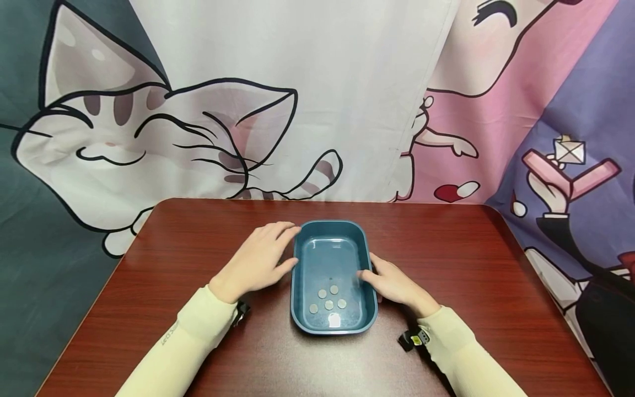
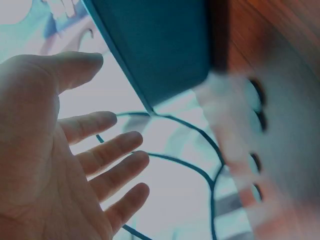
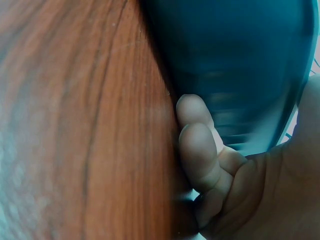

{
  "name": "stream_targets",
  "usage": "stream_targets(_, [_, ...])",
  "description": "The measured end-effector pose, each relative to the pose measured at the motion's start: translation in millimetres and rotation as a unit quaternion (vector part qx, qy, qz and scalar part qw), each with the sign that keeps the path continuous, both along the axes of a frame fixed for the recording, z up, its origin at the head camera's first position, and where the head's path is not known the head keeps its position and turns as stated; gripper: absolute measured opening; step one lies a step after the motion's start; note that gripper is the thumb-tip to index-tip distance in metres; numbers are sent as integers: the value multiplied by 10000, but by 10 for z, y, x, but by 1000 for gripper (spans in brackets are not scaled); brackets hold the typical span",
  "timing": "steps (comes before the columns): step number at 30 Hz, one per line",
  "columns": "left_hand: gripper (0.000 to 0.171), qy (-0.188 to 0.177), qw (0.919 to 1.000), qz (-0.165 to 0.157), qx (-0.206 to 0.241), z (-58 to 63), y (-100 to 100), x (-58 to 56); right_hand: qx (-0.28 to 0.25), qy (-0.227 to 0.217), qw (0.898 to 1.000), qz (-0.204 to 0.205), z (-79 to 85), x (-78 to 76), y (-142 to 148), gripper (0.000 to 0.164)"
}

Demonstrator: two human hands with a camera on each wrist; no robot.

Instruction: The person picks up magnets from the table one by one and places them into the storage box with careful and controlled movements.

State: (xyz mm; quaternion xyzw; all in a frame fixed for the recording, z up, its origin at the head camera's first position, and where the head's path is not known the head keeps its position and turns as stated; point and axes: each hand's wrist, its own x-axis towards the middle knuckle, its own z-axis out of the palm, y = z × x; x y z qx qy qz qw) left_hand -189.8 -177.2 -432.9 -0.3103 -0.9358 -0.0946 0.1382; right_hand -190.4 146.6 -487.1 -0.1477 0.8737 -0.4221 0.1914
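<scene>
**A one-sided hold leaves room for a slip or a skewed turn**

Nearest, the person's two sleeves (image 1: 200,333) come in over the bench (image 1: 446,248), and a dark wrist device (image 1: 408,339) sits at the right cuff, clear of the work. If the right forearm drops low, the device could scrape the wood and jog the hold.

Next comes the tray (image 1: 324,264), a blue, deep-walled one that appears to lie flat on the bench between the two hands. Five coins (image 1: 329,305) lie loose and apart in its near half. Nothing pins them, so a tilt or a sharp jerk would probably send them sliding and bunching against a wall.

The right grip (image 1: 394,281) holds the tray's right wall, thumb over the rim and inside, fingers bent against the outside. Whether a fingertip reaches under the base cannot be told. A pull from this side alone would likely swing the tray round or raise one edge.

The left grip (image 1: 263,256) is wide and holds nothing, its fingers loosely spread just beside the left wall; contact is unclear. Without firm support there, that side could sag if lifted.

Farthest, beyond the bench's back edge, hangs a printed cloth (image 1: 377,82); a hard shove forward could carry the tray towards it.
</scene>
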Motion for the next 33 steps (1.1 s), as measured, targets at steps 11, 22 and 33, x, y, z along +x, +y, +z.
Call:
stream_targets(11, [52, -716, 9954, 633, 39, -224, -363, -282, -49, 32, 10000, 26, 1, 8, 4, 37])
stream_targets(22, [37, -911, 9939, 566, -271, -445, -572, -470, -32, 18, 10000, 15, -5, -1, -3, 37])
stream_targets(33, [20, -1046, 9910, 797, -241, -491, -691, -642, -67, 35, 10000, 32, -5, 5, -1, 35])
